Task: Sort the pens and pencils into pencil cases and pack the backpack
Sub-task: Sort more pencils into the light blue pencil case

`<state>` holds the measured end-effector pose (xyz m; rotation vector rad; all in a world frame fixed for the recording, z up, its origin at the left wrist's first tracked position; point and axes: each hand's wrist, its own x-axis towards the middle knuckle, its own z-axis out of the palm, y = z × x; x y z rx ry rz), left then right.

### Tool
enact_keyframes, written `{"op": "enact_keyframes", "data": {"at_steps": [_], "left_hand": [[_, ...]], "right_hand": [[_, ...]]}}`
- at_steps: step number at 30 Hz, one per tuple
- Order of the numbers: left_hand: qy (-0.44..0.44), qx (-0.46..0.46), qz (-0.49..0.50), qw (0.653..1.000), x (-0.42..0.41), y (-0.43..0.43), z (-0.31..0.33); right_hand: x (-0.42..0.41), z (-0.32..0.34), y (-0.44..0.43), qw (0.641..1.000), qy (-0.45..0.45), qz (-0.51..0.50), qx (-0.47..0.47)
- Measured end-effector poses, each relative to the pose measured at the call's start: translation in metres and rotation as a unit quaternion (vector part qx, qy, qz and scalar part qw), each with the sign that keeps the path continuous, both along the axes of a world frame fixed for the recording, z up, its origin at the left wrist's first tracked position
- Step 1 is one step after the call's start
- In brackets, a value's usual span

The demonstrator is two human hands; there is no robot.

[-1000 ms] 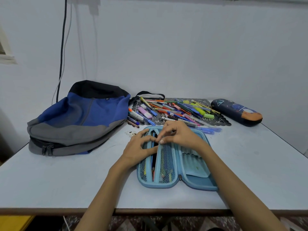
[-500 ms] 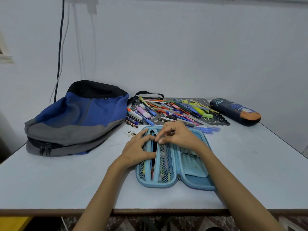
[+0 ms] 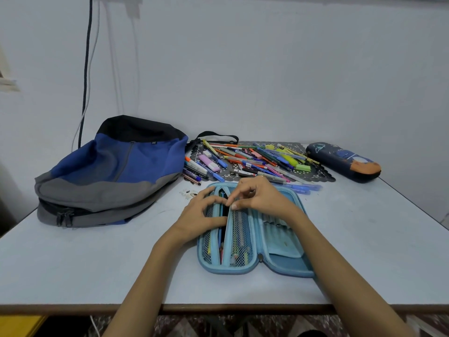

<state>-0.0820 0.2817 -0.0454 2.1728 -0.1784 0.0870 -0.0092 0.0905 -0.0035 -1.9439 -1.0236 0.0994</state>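
the white table (image 3: pixel 85 263) carries everything. the blue and grey backpack (image 3: pixel 109 171) lies on its side at the left, probably kept aside until the cases are full. the light blue pencil case (image 3: pixel 279 260) lies opened flat near the front edge, close enough for both hands to work in it. a dark pencil case (image 3: pixel 343 161) lies closed at the far right. between it and the backpack, the loose pens and pencils (image 3: pixel 247 159) lie heaped on a dark lacy mat (image 3: pixel 318 175), mostly unsorted. the left hand (image 3: pixel 198 216) grips the open case's left half, thumb hooked at the pocket's mouth, seemingly to spread it. the right hand (image 3: pixel 258 198) pinches the top of the mesh flap (image 3: pixel 239 229) and draws it rightward, widening the slot where a few pens (image 3: pixel 221 242) already lie
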Motion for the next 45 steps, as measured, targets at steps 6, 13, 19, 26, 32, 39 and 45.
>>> {"op": "enact_keyframes", "data": {"at_steps": [6, 13, 19, 26, 32, 39, 45], "left_hand": [[-0.005, 0.062, 0.026, 0.998, -0.001, -0.006, 0.003], [0.026, -0.189, 0.004, 0.982, -0.007, 0.002, 0.003], [-0.060, -0.027, 0.136, 0.988, -0.005, 0.025, -0.005], [0.035, 0.361, 0.115, 0.925, -0.001, 0.028, -0.012], [0.049, 0.415, 0.102, 0.903, -0.003, 0.028, -0.011], [0.034, 0.407, 0.116, 0.906, -0.004, 0.024, -0.011], [0.035, 0.391, 0.120, 0.912, -0.005, 0.024, -0.009]], "right_hand": [[0.001, -0.002, 0.001, 1.000, -0.004, -0.003, -0.003], [0.000, -0.002, -0.004, 1.000, 0.007, 0.007, -0.018], [-0.001, -0.002, -0.005, 0.998, 0.025, -0.028, -0.058], [-0.002, 0.002, -0.004, 0.992, -0.014, -0.032, -0.125], [0.001, 0.014, -0.008, 0.983, -0.001, 0.023, -0.183], [0.071, 0.016, -0.040, 0.972, 0.039, -0.231, 0.015], [0.134, -0.005, -0.064, 0.908, -0.031, -0.366, -0.202]]}}
